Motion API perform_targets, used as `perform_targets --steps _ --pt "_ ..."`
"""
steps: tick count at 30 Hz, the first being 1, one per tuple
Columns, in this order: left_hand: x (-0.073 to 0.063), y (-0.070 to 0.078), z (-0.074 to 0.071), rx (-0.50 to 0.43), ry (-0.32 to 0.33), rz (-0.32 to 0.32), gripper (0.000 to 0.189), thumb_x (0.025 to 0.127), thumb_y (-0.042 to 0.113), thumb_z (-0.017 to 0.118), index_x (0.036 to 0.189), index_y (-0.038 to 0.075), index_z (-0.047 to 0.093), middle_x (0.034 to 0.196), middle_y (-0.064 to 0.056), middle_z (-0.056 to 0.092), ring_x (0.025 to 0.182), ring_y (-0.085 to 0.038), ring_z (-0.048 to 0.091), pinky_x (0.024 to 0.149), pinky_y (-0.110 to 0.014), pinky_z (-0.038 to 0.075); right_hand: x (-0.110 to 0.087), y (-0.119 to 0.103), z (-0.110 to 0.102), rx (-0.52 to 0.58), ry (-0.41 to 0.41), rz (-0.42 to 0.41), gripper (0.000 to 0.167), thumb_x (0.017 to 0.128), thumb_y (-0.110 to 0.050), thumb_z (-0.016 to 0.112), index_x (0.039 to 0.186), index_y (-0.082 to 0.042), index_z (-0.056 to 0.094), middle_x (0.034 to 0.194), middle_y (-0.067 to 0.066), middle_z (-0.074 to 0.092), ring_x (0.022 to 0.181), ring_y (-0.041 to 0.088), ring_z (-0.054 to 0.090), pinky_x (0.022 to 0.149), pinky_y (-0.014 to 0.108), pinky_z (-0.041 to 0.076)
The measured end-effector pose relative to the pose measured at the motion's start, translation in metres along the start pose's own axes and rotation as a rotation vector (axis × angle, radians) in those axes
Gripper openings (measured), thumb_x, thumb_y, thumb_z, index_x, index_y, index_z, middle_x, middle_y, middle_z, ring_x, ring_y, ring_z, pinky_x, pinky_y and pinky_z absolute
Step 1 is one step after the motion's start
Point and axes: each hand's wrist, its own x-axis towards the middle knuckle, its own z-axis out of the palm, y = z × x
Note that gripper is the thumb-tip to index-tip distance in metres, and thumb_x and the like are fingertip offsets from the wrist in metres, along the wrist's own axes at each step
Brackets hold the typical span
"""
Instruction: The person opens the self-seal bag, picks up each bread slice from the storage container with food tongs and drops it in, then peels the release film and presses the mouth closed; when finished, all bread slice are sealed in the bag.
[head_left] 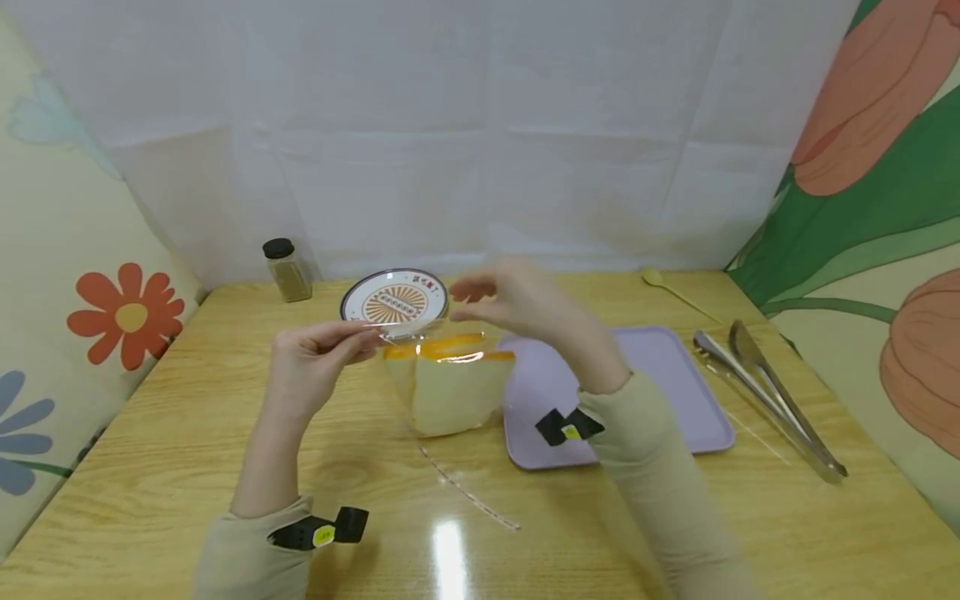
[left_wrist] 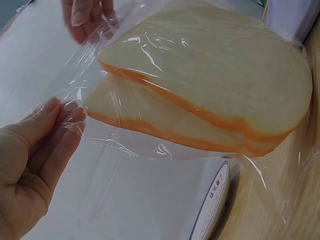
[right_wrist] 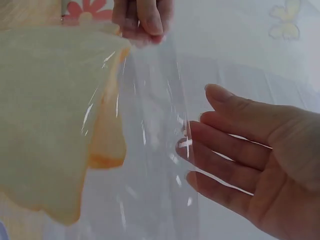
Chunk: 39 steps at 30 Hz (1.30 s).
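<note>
A clear plastic bag (right_wrist: 150,130) holds bread slices (head_left: 457,392) with orange crusts, at least two of them in the left wrist view. My left hand (head_left: 318,358) pinches the bag's upper edge between thumb and fingers. On the other side of the bag, my right hand (head_left: 517,300) has its fingers loosely bent and its thumb apart. Its fingertips (right_wrist: 192,180) lie at the bag's edge, without a pinch, in the right wrist view. The bread hangs low in the bag, over the wooden table (head_left: 360,492).
Behind the bag is a round patterned plate (head_left: 396,300). A purple tray (head_left: 667,367) lies to the right, with metal tongs (head_left: 780,400) and a yellow spoon (head_left: 675,292) beyond. A black-lidded jar (head_left: 288,271) stands back left. A thin strip (head_left: 468,496) lies in front.
</note>
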Motion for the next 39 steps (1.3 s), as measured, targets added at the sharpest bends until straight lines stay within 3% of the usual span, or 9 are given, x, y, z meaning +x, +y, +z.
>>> perform_targets --steps 5,10,14,17,27,32,39 --pt "-0.001 0.001 0.0 -0.019 0.005 0.003 0.013 0.082 -0.015 0.06 0.091 -0.025 0.06 0.078 0.02 0.07 0.068 0.002 0.068 0.062 -0.018 0.057 0.032 -0.03 0.007 -0.163 -0.208 -0.075 0.018 0.084 -0.02 0.072 0.095 -0.005 0.072 0.093 0.006 0.073 0.083 0.013 0.067 0.075 0.018 0.052" --pt "-0.002 0.002 0.0 -0.028 -0.002 0.01 0.013 0.082 -0.014 0.061 0.09 -0.024 0.061 0.08 0.019 0.071 0.07 0.001 0.068 0.064 -0.018 0.057 0.046 -0.036 0.02 -0.185 -0.288 -0.082 0.01 0.084 -0.018 0.071 0.082 -0.009 0.073 0.075 -0.002 0.069 0.067 0.007 0.056 0.062 0.014 0.044" --pt "-0.002 0.001 -0.001 -0.064 -0.008 0.014 0.012 0.082 -0.015 0.06 0.09 -0.023 0.062 0.082 0.016 0.072 0.071 0.0 0.069 0.064 -0.018 0.057 0.052 -0.037 0.028 -0.221 -0.291 -0.091 0.018 0.085 -0.018 0.07 0.07 -0.008 0.07 0.061 -0.006 0.055 0.057 0.004 0.041 0.054 0.013 0.033" --pt "-0.002 0.001 0.0 -0.042 -0.009 0.017 0.011 0.083 -0.014 0.061 0.089 -0.022 0.063 0.081 0.017 0.071 0.071 0.001 0.069 0.064 -0.018 0.057 0.052 -0.038 0.032 -0.227 -0.277 -0.085 0.022 0.085 -0.019 0.07 0.066 -0.008 0.07 0.057 -0.005 0.054 0.052 0.003 0.037 0.05 0.013 0.029" --pt "-0.002 0.004 0.002 0.052 -0.004 -0.006 0.012 0.084 -0.011 0.061 0.091 -0.02 0.064 0.078 0.027 0.068 0.069 0.005 0.066 0.064 -0.016 0.056 0.048 -0.031 0.027 -0.286 -0.251 -0.084 0.014 0.08 -0.008 0.07 0.066 -0.006 0.072 0.058 -0.004 0.059 0.055 0.006 0.043 0.052 0.014 0.033" --pt "-0.001 0.004 0.001 0.054 -0.012 -0.002 0.012 0.084 -0.011 0.061 0.092 -0.018 0.065 0.08 0.028 0.067 0.071 0.006 0.066 0.064 -0.016 0.057 0.042 -0.023 0.019 -0.269 -0.267 -0.055 0.009 0.078 -0.005 0.07 0.07 -0.005 0.074 0.066 0.003 0.068 0.057 0.006 0.046 0.055 0.015 0.038" --pt "-0.001 0.003 0.0 0.027 -0.016 -0.001 0.012 0.084 -0.011 0.061 0.092 -0.019 0.065 0.08 0.024 0.069 0.072 0.004 0.067 0.065 -0.016 0.057 0.028 -0.011 0.007 -0.261 -0.252 -0.029 0.009 0.076 -0.001 0.067 0.069 -0.004 0.073 0.066 0.004 0.068 0.056 0.005 0.046 0.054 0.015 0.039"
